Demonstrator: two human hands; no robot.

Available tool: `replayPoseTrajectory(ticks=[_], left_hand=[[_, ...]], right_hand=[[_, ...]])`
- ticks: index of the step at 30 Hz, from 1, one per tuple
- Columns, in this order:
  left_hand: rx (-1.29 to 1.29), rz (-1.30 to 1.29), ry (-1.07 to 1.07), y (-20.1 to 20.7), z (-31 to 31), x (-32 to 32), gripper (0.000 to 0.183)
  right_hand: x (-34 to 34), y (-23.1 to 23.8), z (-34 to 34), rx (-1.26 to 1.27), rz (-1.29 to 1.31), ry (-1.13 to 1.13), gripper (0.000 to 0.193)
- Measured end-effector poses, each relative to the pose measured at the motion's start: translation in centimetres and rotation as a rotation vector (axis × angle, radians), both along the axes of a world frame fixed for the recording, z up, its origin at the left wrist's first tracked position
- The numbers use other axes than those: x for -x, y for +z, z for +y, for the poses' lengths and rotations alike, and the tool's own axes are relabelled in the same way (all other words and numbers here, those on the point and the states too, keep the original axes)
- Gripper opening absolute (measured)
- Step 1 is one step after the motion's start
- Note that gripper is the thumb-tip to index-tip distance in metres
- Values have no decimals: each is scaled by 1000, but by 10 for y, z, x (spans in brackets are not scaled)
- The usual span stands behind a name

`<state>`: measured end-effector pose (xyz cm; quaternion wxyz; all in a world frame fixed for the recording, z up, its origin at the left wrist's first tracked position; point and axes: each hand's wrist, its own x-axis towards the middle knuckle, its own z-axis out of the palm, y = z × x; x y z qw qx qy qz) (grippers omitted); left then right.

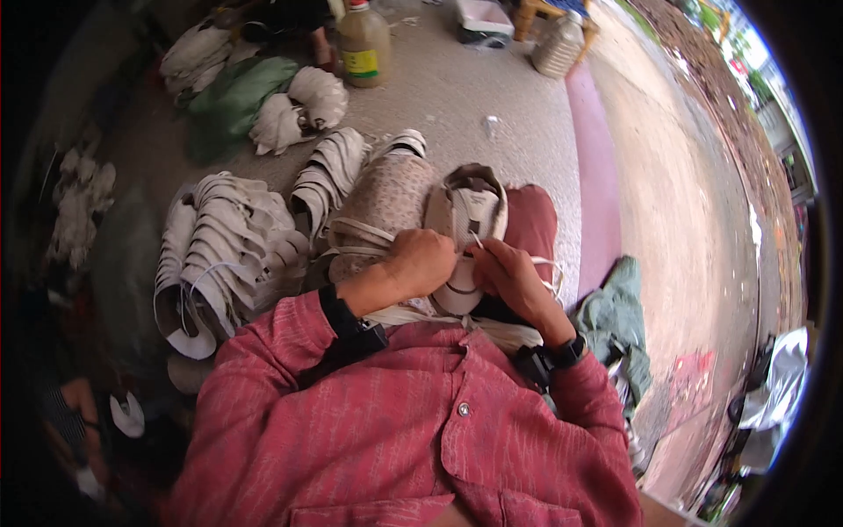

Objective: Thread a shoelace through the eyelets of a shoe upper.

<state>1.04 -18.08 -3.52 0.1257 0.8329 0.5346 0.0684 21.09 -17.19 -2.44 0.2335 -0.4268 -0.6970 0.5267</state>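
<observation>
The shoe (442, 211) sits in the person's lap, between the patterned cloth (391, 189) and the red knee (536, 220), its opening facing away and its pale toe toward the body. The right hand (512, 274) is over its front, thumb and fingers pinching the white lace (477, 238) just below the tongue (475, 207). The left hand (423, 261) is at the shoe's other side, its fingers curled inward; the knuckles hide their tips, so I cannot tell whether they hold lace or only steady the edge

Handling the lace well here calls, I judge, for a pinch close to its end, so that the tip stays stiff and does not fold against the hole. The left hand would do best to brace the edge right beside that hole, since the lap gives a soft, unsteady base. Each pull should be drawn snug and flat, with no twist, and the two sides evened out before the next hole. The loose loop (555, 272) beside the right wrist could snag on the watch (572, 351), and the pale straps (362, 230) across the cloth are best held clear of the working fingers
</observation>
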Motion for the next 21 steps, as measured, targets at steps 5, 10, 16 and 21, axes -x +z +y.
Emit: replayPoseTrajectory(ticks=[5, 10, 16, 21], left_hand=[[-51, 56, -94, 13, 4, 12, 17], [-427, -82, -207, 43, 10, 9, 43], [-269, 54, -403, 57, 21, 3, 36], [-128, 70, -440, 63, 29, 0, 22]], right_hand=[[1, -17, 5, -164, 40, 26, 20], [1, -22, 3, -326, 201, -47, 30], [-7, -25, 1, -233, 213, -69, 26], [-30, -33, -4, 11, 432, 71, 19]])
